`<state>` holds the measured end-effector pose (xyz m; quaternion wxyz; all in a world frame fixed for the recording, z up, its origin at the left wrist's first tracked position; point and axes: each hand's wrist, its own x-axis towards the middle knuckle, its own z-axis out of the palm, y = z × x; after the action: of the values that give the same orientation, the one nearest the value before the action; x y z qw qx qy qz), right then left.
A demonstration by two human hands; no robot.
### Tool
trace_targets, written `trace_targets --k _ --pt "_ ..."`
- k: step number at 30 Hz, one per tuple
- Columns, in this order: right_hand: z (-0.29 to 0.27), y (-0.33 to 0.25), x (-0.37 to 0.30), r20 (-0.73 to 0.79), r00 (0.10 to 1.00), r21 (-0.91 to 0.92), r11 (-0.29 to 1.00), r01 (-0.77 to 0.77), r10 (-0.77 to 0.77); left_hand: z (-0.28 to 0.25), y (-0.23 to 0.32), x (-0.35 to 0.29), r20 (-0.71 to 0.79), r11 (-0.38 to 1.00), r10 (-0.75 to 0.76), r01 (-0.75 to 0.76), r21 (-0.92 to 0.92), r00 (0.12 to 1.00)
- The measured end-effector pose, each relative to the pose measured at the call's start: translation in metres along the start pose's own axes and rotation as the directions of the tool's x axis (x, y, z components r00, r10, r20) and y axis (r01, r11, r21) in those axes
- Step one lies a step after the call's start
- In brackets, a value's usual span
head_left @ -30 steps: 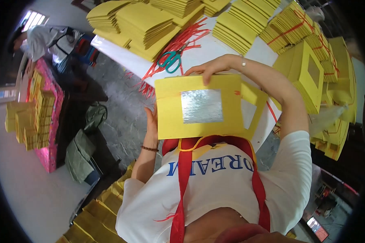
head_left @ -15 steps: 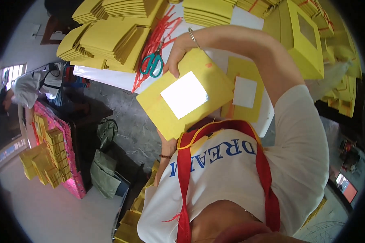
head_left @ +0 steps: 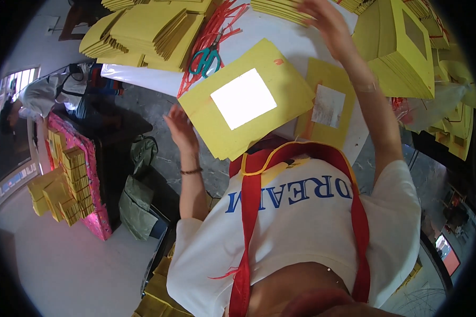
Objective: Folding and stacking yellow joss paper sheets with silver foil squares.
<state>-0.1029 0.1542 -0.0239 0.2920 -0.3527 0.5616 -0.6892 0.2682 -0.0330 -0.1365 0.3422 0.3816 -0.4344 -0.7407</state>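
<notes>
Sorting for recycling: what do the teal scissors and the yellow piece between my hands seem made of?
Scissors: evenly teal handles, probably smooth plastic; grey blades, likely metal. Yellow piece: likely matt paper or card, from its flat, dull surface; its panel glares white, perhaps glossy film.

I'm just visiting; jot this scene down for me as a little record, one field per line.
Left hand: open, beside the left corner of the front yellow piece; contact unclear
Right hand: raised, fingers spread, near folded yellow sheets
Front piece: rectangular, bright panel, lying askew, overlapping a second yellow piece
Scissors: teal-handled, by red strips
Table: white-topped
Background: another person, left, beside a pink-covered table holding yellow bundles
</notes>
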Motion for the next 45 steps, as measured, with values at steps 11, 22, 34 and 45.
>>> trace_targets --k 11,22,34,45 --pt "0.107 0.052 -0.198 0.233 0.545 0.525 0.367 -0.767 0.805 0.038 0.035 0.043 0.438 0.939 -0.338 0.332 0.093 0.833" --pt "0.077 0.094 -0.182 0.08 0.668 0.623 0.486 -0.613 0.74 0.058 0.041 0.008 0.504 0.879 -0.471 0.338 0.336 0.724" --pt "0.062 0.049 -0.165 -0.316 0.667 0.466 0.723 -0.51 0.675 0.103 0.001 0.018 0.622 0.888 -0.454 0.27 0.371 0.637" --pt "0.083 0.053 -0.163 -0.45 0.729 0.695 0.715 -0.077 0.515 0.136 0.03 0.039 0.612 0.792 -0.484 0.015 0.611 0.626"
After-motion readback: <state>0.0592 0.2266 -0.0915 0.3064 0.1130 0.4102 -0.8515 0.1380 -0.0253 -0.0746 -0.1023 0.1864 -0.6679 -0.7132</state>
